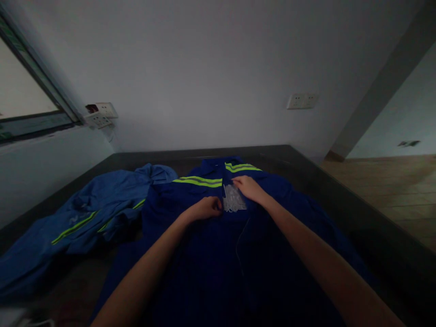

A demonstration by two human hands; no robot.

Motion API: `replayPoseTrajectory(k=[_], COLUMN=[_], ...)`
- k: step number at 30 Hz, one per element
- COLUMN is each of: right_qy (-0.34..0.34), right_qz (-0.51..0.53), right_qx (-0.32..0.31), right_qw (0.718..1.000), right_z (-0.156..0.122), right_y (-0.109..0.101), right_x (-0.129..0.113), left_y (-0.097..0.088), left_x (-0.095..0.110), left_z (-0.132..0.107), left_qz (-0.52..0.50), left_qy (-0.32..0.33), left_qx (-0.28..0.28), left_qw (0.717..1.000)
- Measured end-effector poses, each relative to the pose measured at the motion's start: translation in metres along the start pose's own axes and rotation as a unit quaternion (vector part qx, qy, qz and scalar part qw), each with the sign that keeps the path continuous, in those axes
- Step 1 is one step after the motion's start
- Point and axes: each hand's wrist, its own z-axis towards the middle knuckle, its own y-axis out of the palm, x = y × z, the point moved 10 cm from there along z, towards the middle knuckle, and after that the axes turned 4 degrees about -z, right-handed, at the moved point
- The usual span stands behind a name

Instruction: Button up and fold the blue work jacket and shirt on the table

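A dark blue work jacket (197, 236) with yellow-green and grey reflective stripes lies spread out before me, collar toward the wall. On its chest rests a pale, see-through packet (234, 199) with whitish, looped shapes on it or in it. My left hand (207, 207) is at the packet's left edge, fingers curled in; what they hold, if anything, is hidden. My right hand (248, 187) pinches at the packet's upper right edge, over the jacket front. Whether packet or cloth is between those fingertips is too dark to see. A thin pale thread (238, 250) runs down the jacket below the packet.
A lighter blue garment (98, 200) with yellow-green stripes lies crumpled at the left. The dark tabletop (279, 154) meets a pale wall with sockets (302, 101). More sockets (100, 116) sit near the window at the left. Wooden flooring (391, 181) shows at the right.
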Motion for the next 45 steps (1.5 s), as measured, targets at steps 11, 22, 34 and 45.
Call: replayPoseTrajectory(k=[11,22,34,45], right_qy=[-0.031,0.051,0.018,-0.013], right_qz=[-0.041,-0.035,-0.076,-0.055], right_qx=[-0.144,0.012,0.053,0.069], right_qw=[0.988,0.998,0.996,0.996], right_z=[-0.061,0.013,0.009,0.008], right_y=[0.066,0.024,0.064,0.065], right_x=[-0.001,-0.012,0.003,0.004], left_y=[0.037,-0.027,0.001,-0.002], left_x=[0.031,-0.007,-0.015,-0.01], left_z=[-0.056,0.063,0.047,0.047], left_qz=[0.04,0.12,0.075,0.059], left_qy=[0.032,-0.059,0.075,0.095], left_qx=[-0.127,0.092,0.136,0.086], left_qw=[0.991,0.987,0.985,0.99])
